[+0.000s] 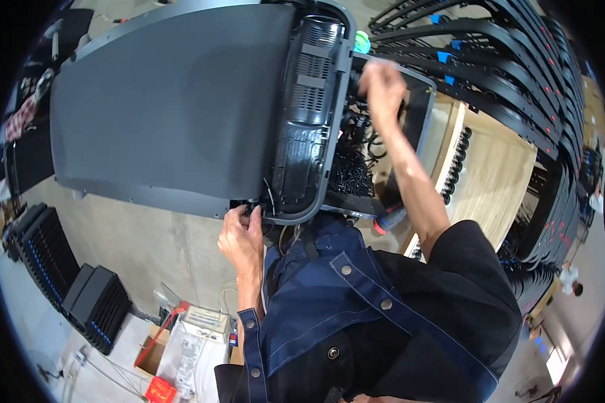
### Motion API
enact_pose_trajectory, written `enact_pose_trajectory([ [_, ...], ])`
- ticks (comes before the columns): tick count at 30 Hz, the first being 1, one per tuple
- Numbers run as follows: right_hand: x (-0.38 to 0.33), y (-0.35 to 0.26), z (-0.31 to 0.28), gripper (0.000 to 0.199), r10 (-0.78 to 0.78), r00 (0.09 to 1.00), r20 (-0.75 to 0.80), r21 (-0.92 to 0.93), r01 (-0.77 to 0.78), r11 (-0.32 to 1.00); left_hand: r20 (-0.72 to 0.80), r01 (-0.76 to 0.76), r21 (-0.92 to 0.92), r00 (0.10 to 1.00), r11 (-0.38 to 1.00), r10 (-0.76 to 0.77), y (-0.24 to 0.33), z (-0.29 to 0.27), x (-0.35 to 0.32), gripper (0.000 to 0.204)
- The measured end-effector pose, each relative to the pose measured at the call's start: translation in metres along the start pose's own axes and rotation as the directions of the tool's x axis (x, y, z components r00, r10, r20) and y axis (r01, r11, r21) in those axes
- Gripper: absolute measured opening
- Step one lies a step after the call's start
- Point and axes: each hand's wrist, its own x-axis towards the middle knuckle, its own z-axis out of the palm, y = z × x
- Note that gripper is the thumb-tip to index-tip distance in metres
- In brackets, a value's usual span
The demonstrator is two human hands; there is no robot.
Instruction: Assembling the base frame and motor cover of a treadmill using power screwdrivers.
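Observation:
A treadmill [175,101] with a wide dark grey belt lies in front of me, its open motor compartment [310,101] on the right showing black plastic and vent slots. My left hand [240,235] is at the near edge, where belt and compartment meet. Its thumb and fingers close around a small dark part that they mostly hide. A short thin cable [269,191] sticks up beside it. My right hand [382,80], blurred by motion, is over the far part of a dark parts tray [418,117]; its grip cannot be made out. Black screws [349,173] fill the tray's near part.
A red-and-dark cylindrical tool [390,219] lies by the tray's near corner. Right of it stands a wooden box [494,174] with a row of black round parts. Curved black frames [504,74] are stacked at far right. Black panels [97,302] and a white cart [191,349] stand lower left.

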Motion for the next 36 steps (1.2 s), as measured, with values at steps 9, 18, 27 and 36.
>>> enact_pose_trajectory([
  [9,-0.185,0.187,-0.061,0.021,0.611,0.749,0.256,-0.953,0.090,0.288,0.252,-0.149,0.307,0.965,0.940,0.070,0.018,-0.003,0.027,0.026],
  [18,-0.212,0.182,-0.041,0.018,0.713,0.691,0.115,-0.986,-0.005,0.164,0.365,-0.194,0.214,0.925,0.957,0.106,0.010,-0.017,0.036,0.030],
  [27,-0.234,0.187,-0.060,0.014,0.604,0.793,-0.085,-0.924,-0.289,0.249,0.426,-0.050,-0.416,0.871,0.908,0.244,-0.049,-0.028,0.045,0.025],
  [36,-0.266,0.059,-0.057,0.042,0.495,0.849,-0.187,0.238,-0.450,0.861,0.439,0.065,-0.744,0.798,0.665,0.413,-0.093,-0.034,0.059,0.019],
])
